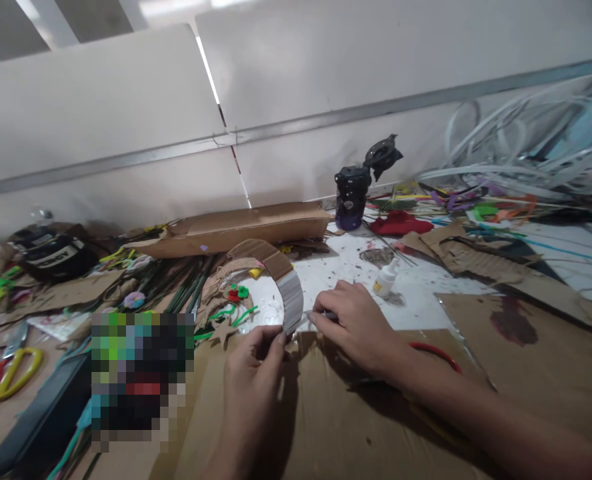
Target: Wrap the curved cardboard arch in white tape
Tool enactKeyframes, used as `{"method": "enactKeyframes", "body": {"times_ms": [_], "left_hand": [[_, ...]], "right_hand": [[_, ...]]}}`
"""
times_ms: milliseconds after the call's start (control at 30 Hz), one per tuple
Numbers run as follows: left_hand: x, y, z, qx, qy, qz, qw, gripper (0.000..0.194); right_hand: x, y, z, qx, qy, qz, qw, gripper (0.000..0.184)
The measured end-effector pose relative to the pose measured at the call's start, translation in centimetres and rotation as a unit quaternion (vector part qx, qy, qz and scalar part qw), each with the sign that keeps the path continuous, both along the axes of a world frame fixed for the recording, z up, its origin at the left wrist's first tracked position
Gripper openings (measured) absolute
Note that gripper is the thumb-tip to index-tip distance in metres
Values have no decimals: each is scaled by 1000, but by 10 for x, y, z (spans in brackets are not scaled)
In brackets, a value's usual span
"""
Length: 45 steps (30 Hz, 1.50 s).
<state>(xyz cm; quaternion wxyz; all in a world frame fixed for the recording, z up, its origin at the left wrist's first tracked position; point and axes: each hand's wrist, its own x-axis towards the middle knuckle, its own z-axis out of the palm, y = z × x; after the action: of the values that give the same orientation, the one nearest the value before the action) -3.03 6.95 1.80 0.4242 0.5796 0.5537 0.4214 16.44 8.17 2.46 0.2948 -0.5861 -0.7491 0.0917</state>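
Note:
My left hand [259, 363] pinches the lower end of a curved cardboard strip [290, 293] between thumb and fingers. The strip arcs up and to the left; its upper part is brown, its lower part whitish grey with fine ridges. Just right of that end, my right hand [351, 323] is closed in a pinch on something thin and greyish, too small to name. Behind the strip lies a cardboard ring [216, 283] with red and green pipe-cleaner pieces [239, 293]. A cardboard star [223, 331] sits by my left hand. Both hands are above a cardboard sheet [336, 413].
A small white glue bottle [385, 280] stands beyond my right hand. Red-handled scissors [436, 353] lie partly under my right forearm. A dark cup [352, 197], a long cardboard piece [246, 227] and red cloth-like material [401, 223] are farther back. Yellow-and-red scissors [19, 373] lie left.

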Motion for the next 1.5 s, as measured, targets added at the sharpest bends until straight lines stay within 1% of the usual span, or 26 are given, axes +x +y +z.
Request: {"method": "enactKeyframes", "body": {"times_ms": [367,633,900,1100,1233,1500], "left_hand": [[1,1,2,-16,0,-2,1000,19],[-1,1,1,-15,6,-8,1000,21],[0,2,-1,-51,-39,-2,998,23],[0,1,1,-32,-18,-19,999,22],[0,2,1,-39,-20,-23,999,22],[-1,3,-4,-89,-90,-27,992,24]], "right_hand": [[0,0,1,7,-16,-15,1000,22],[0,1,0,11,-15,-13,1000,22],[0,0,1,8,-17,-14,1000,20],[0,1,1,7,-25,-14,1000,20],[0,1,0,7,-28,-15,999,22],[-1,2,2,-7,-26,-25,999,21]]}}
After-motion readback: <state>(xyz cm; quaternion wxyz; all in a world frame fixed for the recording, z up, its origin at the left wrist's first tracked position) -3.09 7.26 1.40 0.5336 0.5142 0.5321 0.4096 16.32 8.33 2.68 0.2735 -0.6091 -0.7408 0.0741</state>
